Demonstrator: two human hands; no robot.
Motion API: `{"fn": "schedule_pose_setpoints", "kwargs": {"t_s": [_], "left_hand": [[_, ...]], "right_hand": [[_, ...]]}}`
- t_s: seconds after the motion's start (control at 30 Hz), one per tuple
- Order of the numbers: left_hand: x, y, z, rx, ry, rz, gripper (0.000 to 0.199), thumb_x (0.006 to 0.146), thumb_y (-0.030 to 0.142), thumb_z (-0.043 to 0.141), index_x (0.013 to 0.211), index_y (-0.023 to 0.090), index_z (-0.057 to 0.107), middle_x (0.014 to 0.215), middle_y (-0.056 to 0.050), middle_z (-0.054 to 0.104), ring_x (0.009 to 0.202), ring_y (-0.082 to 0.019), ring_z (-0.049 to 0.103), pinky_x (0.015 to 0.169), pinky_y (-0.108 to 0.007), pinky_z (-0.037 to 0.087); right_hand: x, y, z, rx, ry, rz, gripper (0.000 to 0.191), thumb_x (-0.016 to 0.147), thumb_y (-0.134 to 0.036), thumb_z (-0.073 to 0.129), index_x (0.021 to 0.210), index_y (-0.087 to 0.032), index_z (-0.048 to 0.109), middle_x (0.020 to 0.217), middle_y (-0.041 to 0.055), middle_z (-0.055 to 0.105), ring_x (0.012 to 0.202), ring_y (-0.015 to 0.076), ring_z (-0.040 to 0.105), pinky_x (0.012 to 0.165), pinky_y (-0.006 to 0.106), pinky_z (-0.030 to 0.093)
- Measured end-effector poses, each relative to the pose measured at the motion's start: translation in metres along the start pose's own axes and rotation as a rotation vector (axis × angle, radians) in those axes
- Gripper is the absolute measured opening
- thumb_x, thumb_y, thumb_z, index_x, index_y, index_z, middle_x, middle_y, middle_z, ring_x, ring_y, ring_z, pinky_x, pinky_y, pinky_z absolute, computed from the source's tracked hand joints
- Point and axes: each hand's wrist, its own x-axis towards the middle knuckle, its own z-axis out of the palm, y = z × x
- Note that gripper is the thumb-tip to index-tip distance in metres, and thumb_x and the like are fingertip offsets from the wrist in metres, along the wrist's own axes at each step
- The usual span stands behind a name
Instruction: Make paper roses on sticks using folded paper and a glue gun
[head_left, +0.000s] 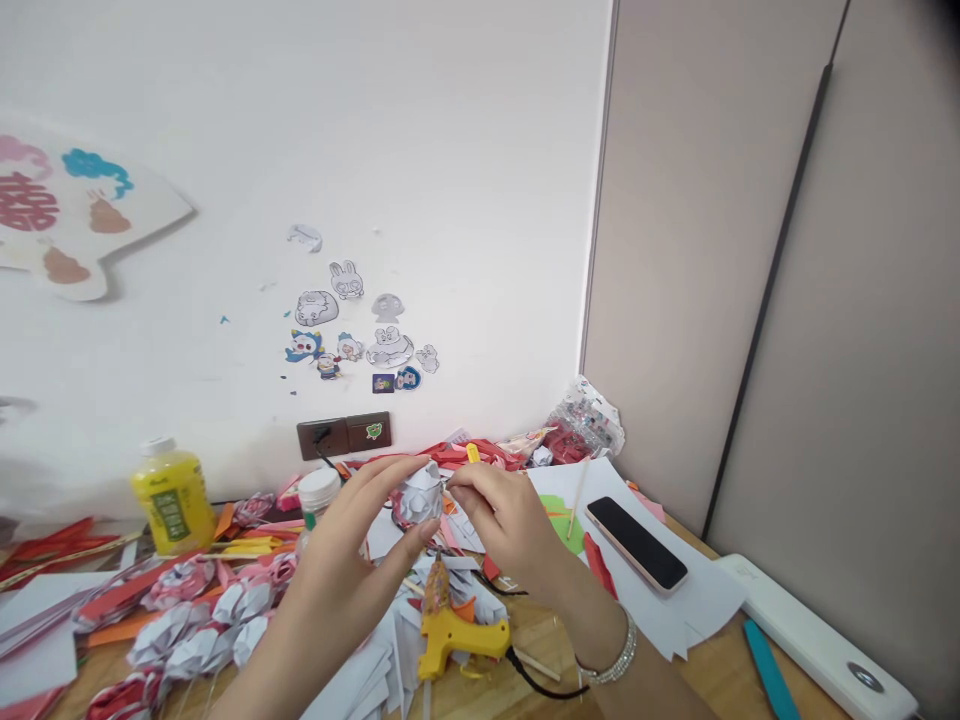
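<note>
Sitting between the two hands, a white paper flower (420, 495) is gripped by the left hand (345, 545), whose thumb is set at six o'clock on it and whose fingertips are bent over it at twelve. At three o'clock, just beside the petals, the right hand (516, 520) is held with thumb and forefinger drawn together; whether anything is pinched there cannot be told. Between five and six o'clock from the flower, a yellow glue gun (457, 632) is seen above the wooden table (534, 630), its nozzle pointed upward. At eight o'clock, other paper flowers (199, 650) are heaped, well apart. Between three and four o'clock, beyond the right hand, a phone (637, 543) is laid on white paper (705, 600).
</note>
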Motion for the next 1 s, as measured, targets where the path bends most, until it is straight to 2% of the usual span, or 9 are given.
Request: {"fn": "schedule_pose_setpoints", "kwargs": {"t_s": [0.13, 0.23, 0.37, 0.43, 0.5, 0.57, 0.67, 0.8, 1.0], "left_hand": [[0.001, 0.003, -0.004, -0.043, -0.002, -0.063, 0.038, 0.083, 0.035, 0.058, 0.12, 0.03, 0.053, 0.12, -0.005, 0.061, 0.115, -0.024, 0.053, 0.096, -0.04, 0.044], [-0.001, 0.002, -0.007, -0.149, -0.042, -0.178, 0.038, 0.082, 0.041, 0.057, 0.119, 0.031, 0.053, 0.124, -0.005, 0.06, 0.118, -0.025, 0.052, 0.097, -0.042, 0.043], [-0.004, -0.008, -0.001, -0.374, -0.095, -0.291, 0.061, 0.078, 0.048, 0.061, 0.133, 0.033, 0.041, 0.141, -0.007, 0.046, 0.129, -0.028, 0.042, 0.1, -0.042, 0.042], [-0.004, -0.011, 0.008, -0.463, -0.075, -0.313, 0.075, 0.072, 0.05, 0.067, 0.137, 0.03, 0.036, 0.146, -0.008, 0.04, 0.133, -0.029, 0.036, 0.102, -0.041, 0.041], [-0.002, -0.01, 0.016, -0.553, -0.005, -0.331, 0.072, 0.07, 0.05, 0.068, 0.132, 0.026, 0.04, 0.142, -0.011, 0.045, 0.131, -0.03, 0.04, 0.1, -0.04, 0.042], [0.0, -0.006, 0.019, -0.603, 0.062, -0.349, 0.057, 0.074, 0.047, 0.065, 0.124, 0.024, 0.047, 0.132, -0.01, 0.054, 0.124, -0.028, 0.048, 0.097, -0.038, 0.046], [0.002, 0.004, 0.015, -0.552, 0.06, -0.375, 0.041, 0.078, 0.038, 0.064, 0.116, 0.025, 0.053, 0.122, -0.006, 0.06, 0.117, -0.024, 0.054, 0.095, -0.036, 0.047], [0.001, 0.011, 0.007, -0.481, 0.079, -0.362, 0.038, 0.077, 0.034, 0.065, 0.112, 0.027, 0.056, 0.12, -0.004, 0.061, 0.119, -0.023, 0.052, 0.098, -0.037, 0.045], [-0.001, 0.006, 0.006, -0.363, 0.088, -0.256, 0.038, 0.076, 0.035, 0.066, 0.112, 0.03, 0.056, 0.117, -0.002, 0.062, 0.113, -0.022, 0.056, 0.09, -0.031, 0.05]], "right_hand": [[-0.004, -0.001, 0.011, -0.091, 0.102, -0.053, 0.023, 0.092, -0.017, 0.037, 0.078, -0.019, 0.054, 0.063, 0.0008, 0.056, 0.056, 0.0143, 0.051, 0.054, 0.025, 0.035], [-0.006, -0.003, 0.014, -0.109, 0.133, -0.094, 0.023, 0.092, -0.018, 0.036, 0.079, -0.019, 0.056, 0.066, 0.0032, 0.059, 0.058, 0.0154, 0.053, 0.056, 0.026, 0.037], [-0.004, -0.012, 0.015, 0.123, 0.175, 0.087, 0.018, 0.09, -0.021, 0.044, 0.078, -0.019, 0.056, 0.064, 0.0, 0.057, 0.055, 0.0131, 0.05, 0.051, 0.023, 0.036], [-0.004, -0.015, 0.017, 0.204, 0.191, 0.171, 0.017, 0.089, -0.021, 0.045, 0.077, -0.019, 0.057, 0.062, -0.0009, 0.056, 0.053, 0.0125, 0.049, 0.049, 0.022, 0.035], [-0.003, -0.016, 0.02, 0.194, 0.216, 0.193, 0.017, 0.089, -0.021, 0.045, 0.078, -0.019, 0.057, 0.063, -0.0005, 0.057, 0.054, 0.0127, 0.049, 0.049, 0.023, 0.034], [-0.004, -0.015, 0.021, 0.116, 0.237, 0.161, 0.017, 0.089, -0.02, 0.044, 0.078, -0.019, 0.058, 0.065, 0.0007, 0.059, 0.055, 0.0133, 0.05, 0.05, 0.023, 0.035], [-0.004, -0.013, 0.02, -0.04, 0.232, 0.058, 0.02, 0.09, -0.019, 0.043, 0.077, -0.018, 0.058, 0.063, 0.0017, 0.06, 0.055, 0.0142, 0.052, 0.052, 0.025, 0.035], [-0.004, -0.014, 0.015, -0.234, 0.249, -0.079, 0.023, 0.09, -0.015, 0.041, 0.073, -0.018, 0.056, 0.06, 0.0023, 0.06, 0.054, 0.0153, 0.052, 0.051, 0.027, 0.032], [-0.007, -0.025, 0.016, -0.484, 0.355, -0.204, 0.022, 0.086, -0.008, 0.041, 0.078, -0.017, 0.059, 0.057, 0.0038, 0.061, 0.05, 0.0168, 0.053, 0.047, 0.03, 0.03]]}}
